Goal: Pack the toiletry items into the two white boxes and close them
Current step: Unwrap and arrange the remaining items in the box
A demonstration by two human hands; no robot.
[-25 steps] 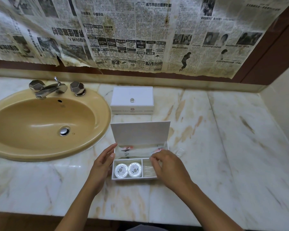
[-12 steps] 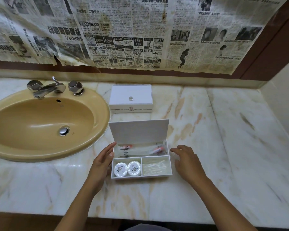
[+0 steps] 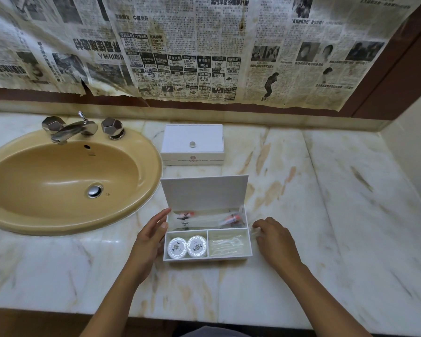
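Observation:
An open white box [image 3: 229, 259] stands mid-counter with its lid [image 3: 204, 194] upright. Its back compartment holds clear-wrapped items with orange ends [image 3: 231, 218]. Two round wrapped soaps [image 3: 187, 246] lie in the front left compartment and clear packets [image 3: 227, 244] in the front right. My left hand [image 3: 151, 237] rests flat against the box's left wall, fingers straight. Just right of the box, my right hand [image 3: 276, 239] curls its fingertips on a small clear packet [image 3: 252, 231] lying on the counter. A second white box [image 3: 192, 152] stands closed behind, with a small knob on its lid.
A yellow-beige sink [image 3: 66, 181] with a chrome tap [image 3: 71, 128] fills the left of the marble counter [image 3: 326, 215]. Old newspaper [image 3: 204, 49] covers the back wall. A side wall [image 3: 413, 147] bounds the right. The counter's front edge runs below my forearms.
My right hand left the box's front right compartment, swung out to the right, and now has its fingertips on the clear packet beside the box. My left hand stayed at the left wall.

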